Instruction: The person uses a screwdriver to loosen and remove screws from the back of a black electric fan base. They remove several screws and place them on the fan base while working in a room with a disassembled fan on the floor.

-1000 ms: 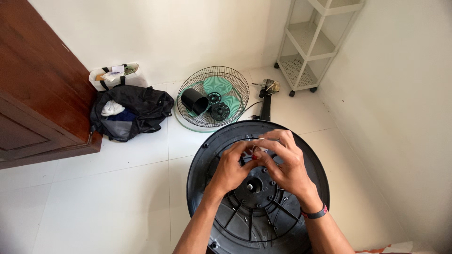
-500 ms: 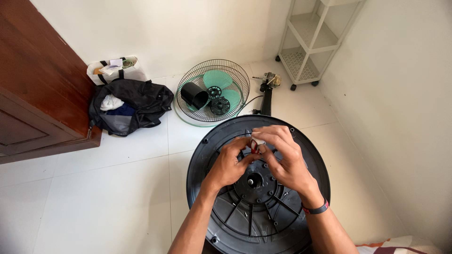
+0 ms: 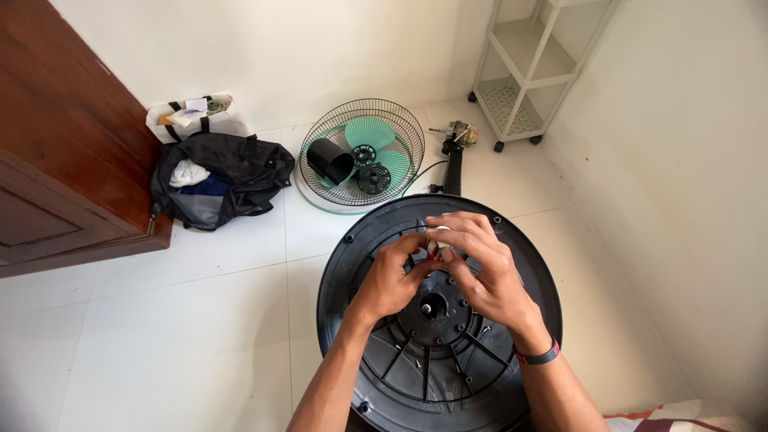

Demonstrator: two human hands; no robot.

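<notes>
- Left hand (image 3: 390,278): fingers curled, thumb and forefinger pinching a small white-and-red part (image 3: 436,249) from its left side.
- Right hand (image 3: 478,268): fingers bent over the same small part from the right and above, fingertips closed on it; a dark wristband (image 3: 538,356) on the wrist.
- Both hands meet at the part; fingertips touch or nearly touch. The part is mostly covered, so its kind cannot be told.
- The part is held just above the round black fan base (image 3: 384,240), which lies underside up with its ribs showing, near the upper part of the central hub (image 3: 433,307).
- The base sits on the white tiled floor (image 3: 160,336), directly under both forearms.
- Beyond the base, toward the wall: a wire fan guard (image 3: 316,136) lying flat, with green blades (image 3: 370,132) and a black cylindrical piece (image 3: 330,161) inside it.
- Just right of the guard: a fan motor on a black stem (image 3: 454,156), lying on the floor.
- Left of the guard: a black bag (image 3: 232,172) with cloth in it, a white tote bag (image 3: 192,116) behind it.
- Far left: a brown wooden cabinet (image 3: 56,160). Upper right: a white shelf on castors (image 3: 528,72).
</notes>
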